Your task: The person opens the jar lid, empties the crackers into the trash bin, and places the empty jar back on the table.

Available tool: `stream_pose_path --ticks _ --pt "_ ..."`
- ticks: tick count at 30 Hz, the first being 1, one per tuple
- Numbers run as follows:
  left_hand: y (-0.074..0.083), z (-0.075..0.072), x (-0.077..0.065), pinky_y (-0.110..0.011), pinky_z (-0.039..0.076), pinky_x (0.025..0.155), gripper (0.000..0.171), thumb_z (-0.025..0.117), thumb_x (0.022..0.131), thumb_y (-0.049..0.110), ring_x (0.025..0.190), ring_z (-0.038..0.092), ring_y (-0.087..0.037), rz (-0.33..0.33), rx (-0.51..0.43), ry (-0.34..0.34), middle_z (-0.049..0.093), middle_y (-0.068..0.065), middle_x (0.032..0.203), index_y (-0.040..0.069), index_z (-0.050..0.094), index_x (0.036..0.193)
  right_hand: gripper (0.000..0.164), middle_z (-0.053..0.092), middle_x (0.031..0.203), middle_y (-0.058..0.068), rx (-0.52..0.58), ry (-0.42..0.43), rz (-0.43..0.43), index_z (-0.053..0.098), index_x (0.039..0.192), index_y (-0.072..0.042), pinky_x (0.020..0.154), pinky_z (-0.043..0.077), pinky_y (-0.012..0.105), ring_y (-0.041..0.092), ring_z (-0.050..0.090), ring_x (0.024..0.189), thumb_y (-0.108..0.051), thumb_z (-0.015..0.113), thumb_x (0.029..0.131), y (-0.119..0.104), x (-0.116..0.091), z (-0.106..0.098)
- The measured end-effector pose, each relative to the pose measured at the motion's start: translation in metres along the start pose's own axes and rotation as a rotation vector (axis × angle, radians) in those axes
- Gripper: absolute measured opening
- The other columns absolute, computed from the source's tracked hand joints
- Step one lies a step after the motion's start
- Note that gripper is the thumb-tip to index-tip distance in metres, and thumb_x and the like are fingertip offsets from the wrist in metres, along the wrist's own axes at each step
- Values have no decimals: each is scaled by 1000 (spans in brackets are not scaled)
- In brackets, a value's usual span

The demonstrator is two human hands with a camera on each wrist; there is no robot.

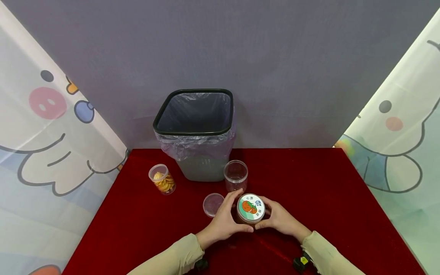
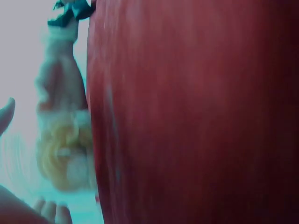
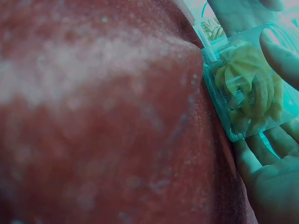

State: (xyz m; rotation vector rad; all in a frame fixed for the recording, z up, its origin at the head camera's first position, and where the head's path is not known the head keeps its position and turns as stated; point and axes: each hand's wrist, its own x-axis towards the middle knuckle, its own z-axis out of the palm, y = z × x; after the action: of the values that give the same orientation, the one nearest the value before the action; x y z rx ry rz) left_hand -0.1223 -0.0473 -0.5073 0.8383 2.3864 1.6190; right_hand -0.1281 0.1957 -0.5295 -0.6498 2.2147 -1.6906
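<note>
A clear plastic jar of yellow swirled cookies (image 3: 250,81) with a picture label on its lid (image 1: 251,208) is between my hands near the middle of the red table. My right hand (image 1: 282,218) grips it, with the thumb (image 3: 282,58) on one side and the fingers bent against the other. On the jar's left, my left hand (image 1: 225,219) curves with thumb and fingers spread, close around its side. In the left wrist view the jar (image 2: 65,156) is blurred, and a gap shows between it and the left fingertips (image 2: 49,211).
Just behind the hands stands an uncovered clear jar (image 1: 236,172). A round clear lid (image 1: 213,204) lies left of it. Further left is another clear jar holding yellow cookies (image 1: 165,184). At the back, a lined trash bin (image 1: 206,166) stands against the grey wall.
</note>
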Motion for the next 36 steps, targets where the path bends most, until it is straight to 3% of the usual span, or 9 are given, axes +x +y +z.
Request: stream_pose_path --ticks 5,13,18,24,36 --pt "-6 -18 10 -34 45 103 104 91 74 21 134 42 -16 78 -26 -144 37 -8 153 27 27 156 91 51 143 10 -5 1 20 42 148 -5 99 45 22 16 54 125 -23 91 73 -1 0 1" --pt "-9 -35 31 -34 37 110 93 84 80 8 137 40 -14 83 -124 -379 33 0 157 22 31 155 92 50 144 10 -15 8 43 42 148 -3 100 43 20 20 52 128 -24 91 73 -3 -1 0" --pt "-9 -39 41 -31 35 112 91 84 80 2 135 43 -11 66 -153 -463 39 4 153 18 34 154 91 50 144 10 -7 3 48 42 148 -3 99 44 21 21 53 128 -25 91 74 -4 -1 0" --pt "-11 -38 44 -30 35 111 90 85 78 2 134 45 -10 48 -146 -461 43 6 151 17 38 153 92 49 144 11 -11 8 51 41 148 -3 99 44 21 20 53 127 -25 91 73 -3 -1 0" --pt "-12 -30 34 -33 40 108 89 88 75 8 132 46 -12 63 -134 -322 46 7 148 13 42 151 94 47 147 13 -6 14 34 40 149 -1 101 42 21 20 49 130 -23 91 73 -1 -1 0"
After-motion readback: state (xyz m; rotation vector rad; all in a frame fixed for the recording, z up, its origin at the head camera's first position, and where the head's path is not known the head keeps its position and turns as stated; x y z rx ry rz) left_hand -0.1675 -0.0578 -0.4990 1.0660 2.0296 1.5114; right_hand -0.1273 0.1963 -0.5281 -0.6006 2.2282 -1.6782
